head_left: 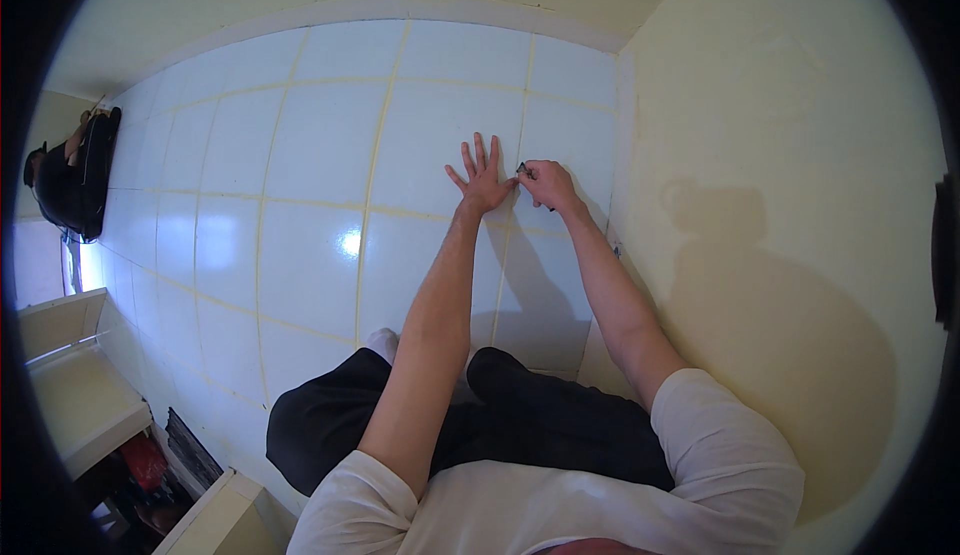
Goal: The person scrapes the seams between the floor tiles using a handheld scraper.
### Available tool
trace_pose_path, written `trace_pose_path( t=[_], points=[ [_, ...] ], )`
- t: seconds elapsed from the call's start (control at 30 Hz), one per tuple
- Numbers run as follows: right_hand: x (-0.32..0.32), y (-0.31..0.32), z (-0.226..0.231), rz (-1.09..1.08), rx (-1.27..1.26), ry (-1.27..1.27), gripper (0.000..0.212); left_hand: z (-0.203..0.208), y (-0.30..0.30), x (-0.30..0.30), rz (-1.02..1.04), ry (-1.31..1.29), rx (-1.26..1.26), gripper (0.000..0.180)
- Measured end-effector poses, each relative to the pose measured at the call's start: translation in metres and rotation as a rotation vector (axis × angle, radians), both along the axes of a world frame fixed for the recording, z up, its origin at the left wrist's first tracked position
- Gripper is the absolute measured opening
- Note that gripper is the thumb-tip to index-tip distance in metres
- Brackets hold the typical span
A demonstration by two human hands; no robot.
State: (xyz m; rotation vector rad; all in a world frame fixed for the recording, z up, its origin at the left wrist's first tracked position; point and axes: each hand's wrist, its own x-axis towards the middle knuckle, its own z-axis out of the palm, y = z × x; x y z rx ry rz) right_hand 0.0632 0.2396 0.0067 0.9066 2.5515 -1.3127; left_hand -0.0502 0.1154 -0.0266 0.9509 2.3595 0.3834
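Note:
My left hand (pixel 486 187) lies flat on the white floor tiles (pixel 440 135), fingers spread, holding nothing. Close beside its thumb, my right hand (pixel 549 187) is closed around a small dark tool (pixel 522 169). One dark end of the tool shows at the fingertips and a bit more below the palm; the grip hides the rest, so its kind cannot be made out. It is over or beside a yellowish joint line (pixel 526 115) between two tiles. Whether its tip touches the floor is not visible.
Cream walls (pixel 780 105) meet the floor ahead and at the right, where my shadow falls. At the far left, another person (pixel 70 180) in dark clothes and a cap is low by the wall. An opening (pixel 140 485) with stored items is at the lower left.

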Motion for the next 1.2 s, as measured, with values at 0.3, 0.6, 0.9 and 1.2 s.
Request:
trace_pose_path(
  t=[0.3,0.6,0.9,1.2],
  points=[
    [0.000,-0.002,0.002,0.001,-0.012,0.014,0.022,0.001,-0.002,0.000,0.014,0.004,-0.003,0.106],
    [-0.003,-0.006,0.005,-0.065,-0.065,0.049,0.022,-0.001,-0.004,-0.002,0.020,0.011,0.006,0.106],
    [0.002,0.000,-0.003,-0.087,-0.198,0.072,0.023,0.000,-0.001,-0.002,0.013,0.023,0.006,0.107],
    [-0.003,-0.007,0.009,-0.132,-0.206,0.066,0.021,0.000,-0.003,-0.002,0.015,0.020,-0.006,0.107]
  ],
)
